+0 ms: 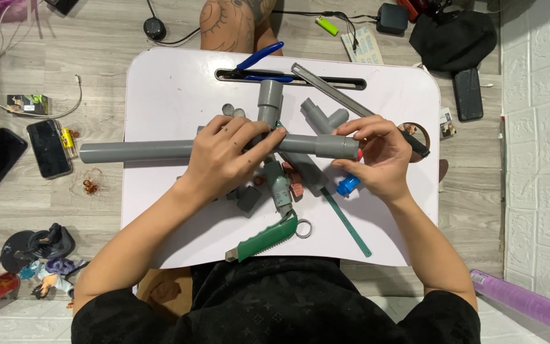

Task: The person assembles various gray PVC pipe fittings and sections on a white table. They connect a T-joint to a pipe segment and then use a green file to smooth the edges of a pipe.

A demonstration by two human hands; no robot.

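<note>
Long grey plastic pipe [138, 152] — light, stiff, smooth; left hand [227, 156] wrapped mid-pipe, right hand [380, 153] pinching grey coupling end [337, 146] w/ fingertips.

both forearms bare, angled inward from black sleeves. left hand [227, 156] palm down, fingers [268, 141] curled and closed in a grasp, knuckles up. right hand [380, 156] opposite, wrist bent, thumb and fingers [358, 126] pinched shut at the tips. hands level, near but apart.

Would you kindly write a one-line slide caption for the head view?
Both hands, left hand and right hand, grip a long grey pipe over a white lap table strewn with fittings.
</note>
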